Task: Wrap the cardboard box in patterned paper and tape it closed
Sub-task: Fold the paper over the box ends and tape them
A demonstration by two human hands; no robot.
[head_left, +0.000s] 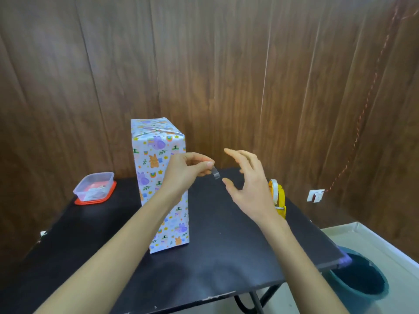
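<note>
Head view, looking down over both forearms to a black table (226, 257). The box (156, 146), fully covered in patterned paper printed with small animals and rainbows, stood upright on its end left of the table's centre, its top flaps folded flat. Your left hand (188, 168) was raised in front of the box's upper right edge, and its grip was pressed together, thumb and forefinger pinching a short strip of clear tape (216, 173). The strip hung down from the fingertips, just to the right of the box and apart from it. Your right hand (251, 186) was held just to the right of the strip, its grip spread with fingers extended and holding nothing; the thumb tip lay near the strip's lower end, and contact could not be determined. The box therefore sat behind and to the left of the pinching grip, with neither hand seen holding it. A yellow tape dispenser (280, 198) stood on the table, partly hidden behind your right wrist. A clear plastic container (94, 185) rested on a red lid (90, 201) at the table's far left corner. A dark bucket (360, 275) stood on the floor at lower right.
</note>
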